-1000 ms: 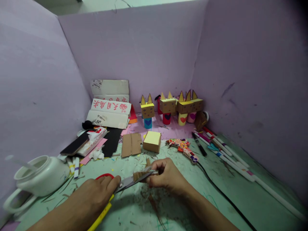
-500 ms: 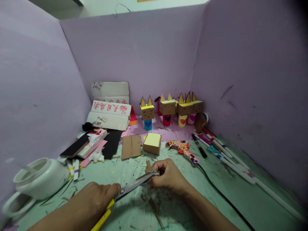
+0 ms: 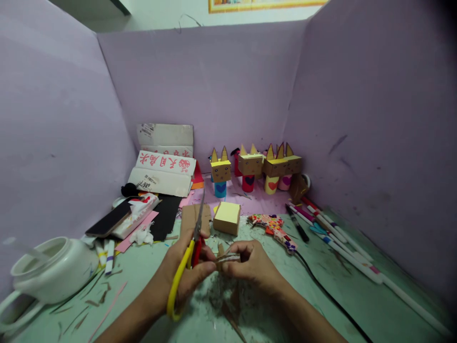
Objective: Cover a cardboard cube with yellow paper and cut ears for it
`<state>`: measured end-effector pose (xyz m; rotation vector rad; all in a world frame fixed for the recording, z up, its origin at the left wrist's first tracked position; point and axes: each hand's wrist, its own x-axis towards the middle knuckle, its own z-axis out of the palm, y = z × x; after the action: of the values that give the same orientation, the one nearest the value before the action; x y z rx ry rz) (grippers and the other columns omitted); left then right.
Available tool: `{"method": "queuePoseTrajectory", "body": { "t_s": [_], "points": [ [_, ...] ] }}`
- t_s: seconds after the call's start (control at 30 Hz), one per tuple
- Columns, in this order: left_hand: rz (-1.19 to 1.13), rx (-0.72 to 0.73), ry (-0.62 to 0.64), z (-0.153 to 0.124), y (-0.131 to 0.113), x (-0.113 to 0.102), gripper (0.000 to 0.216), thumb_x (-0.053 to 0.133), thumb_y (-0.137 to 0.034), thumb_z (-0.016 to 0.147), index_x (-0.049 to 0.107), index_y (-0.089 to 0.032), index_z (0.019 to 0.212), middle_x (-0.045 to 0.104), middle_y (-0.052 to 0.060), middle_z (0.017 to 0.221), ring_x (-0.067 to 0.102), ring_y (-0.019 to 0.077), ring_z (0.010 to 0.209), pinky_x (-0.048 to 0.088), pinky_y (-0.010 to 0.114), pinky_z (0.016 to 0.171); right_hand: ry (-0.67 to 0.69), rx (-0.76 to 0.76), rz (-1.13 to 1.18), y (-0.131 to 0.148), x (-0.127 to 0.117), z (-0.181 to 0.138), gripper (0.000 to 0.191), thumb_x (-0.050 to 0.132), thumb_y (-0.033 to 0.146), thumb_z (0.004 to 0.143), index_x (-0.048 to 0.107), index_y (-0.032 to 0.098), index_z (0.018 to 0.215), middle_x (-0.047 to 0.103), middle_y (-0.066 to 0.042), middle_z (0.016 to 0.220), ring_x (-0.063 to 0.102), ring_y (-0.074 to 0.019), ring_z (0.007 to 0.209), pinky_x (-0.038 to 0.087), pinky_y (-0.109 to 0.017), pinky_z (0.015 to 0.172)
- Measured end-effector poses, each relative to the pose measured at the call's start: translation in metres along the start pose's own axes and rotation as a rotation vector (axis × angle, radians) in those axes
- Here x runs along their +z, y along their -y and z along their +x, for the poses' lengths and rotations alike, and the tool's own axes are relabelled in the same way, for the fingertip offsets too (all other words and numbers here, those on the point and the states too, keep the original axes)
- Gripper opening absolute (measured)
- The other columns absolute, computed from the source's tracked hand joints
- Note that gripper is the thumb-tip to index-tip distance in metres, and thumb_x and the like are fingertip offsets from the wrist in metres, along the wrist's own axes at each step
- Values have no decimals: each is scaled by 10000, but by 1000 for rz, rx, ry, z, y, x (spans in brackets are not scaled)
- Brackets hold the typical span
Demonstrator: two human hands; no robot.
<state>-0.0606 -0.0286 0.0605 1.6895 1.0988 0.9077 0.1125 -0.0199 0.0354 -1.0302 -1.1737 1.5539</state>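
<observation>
My left hand (image 3: 185, 274) is closed around yellow-and-red scissors (image 3: 189, 252), whose shut blades point up and away from me. Its fingertips also meet a small brown cardboard piece (image 3: 226, 257). My right hand (image 3: 250, 264) pinches the same cardboard piece from the right. Both hands hover low over the green table (image 3: 357, 295), near its front. Just beyond them lie a flat brown cardboard sheet (image 3: 189, 216) and a small cardboard box with a yellow top (image 3: 227, 217).
Several cardboard cat figures (image 3: 250, 166) stand along the back wall. A decorated glue gun (image 3: 273, 226) with a black cord lies right of centre, markers (image 3: 332, 228) beyond it. A white jug (image 3: 46, 271), a phone (image 3: 109, 219) and folded boxes (image 3: 162, 166) sit left. Purple partitions enclose the table.
The scissors were lying across, blades at the cardboard piece. Now my left hand has swung them upright and moved in to touch the piece. My right hand stayed put.
</observation>
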Motion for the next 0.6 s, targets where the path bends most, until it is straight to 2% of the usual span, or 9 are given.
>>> {"method": "queuePoseTrajectory", "body": {
  "t_s": [0.13,0.3,0.47,0.53,0.6],
  "points": [
    [-60,-37,-121,0,3,17,327,621,-190,679,412,-220,929,534,-64,671,474,73,413,419,194,372,3,20,-1,-3,2,1,62,649,121,468,596,131,496,499,62,433,378,-53,424,284,-197,437],
    [-190,-25,-293,0,5,24,347,635,-225,678,395,-227,928,529,-56,674,506,95,484,451,201,405,-69,11,178,-11,7,2,157,741,188,484,649,112,586,576,19,482,472,-74,444,351,-198,456],
    [-329,-41,-315,0,10,27,401,658,-297,667,371,-234,940,515,-66,657,483,90,407,417,205,345,-95,22,403,-17,15,0,285,817,301,543,638,124,675,627,-9,562,559,-98,453,432,-178,398],
    [-355,-26,-328,0,15,29,399,646,-296,696,364,-235,972,520,-64,677,495,87,411,424,207,361,-65,43,477,-15,18,-1,317,834,310,539,626,127,691,652,-23,597,581,-100,445,426,-152,344],
    [-371,-21,-353,0,18,30,406,639,-287,715,357,-236,1001,523,-57,702,522,95,453,444,211,387,-55,68,527,-12,21,-2,326,849,299,527,630,112,679,673,-44,611,603,-96,456,458,-135,361]
  ]
}}
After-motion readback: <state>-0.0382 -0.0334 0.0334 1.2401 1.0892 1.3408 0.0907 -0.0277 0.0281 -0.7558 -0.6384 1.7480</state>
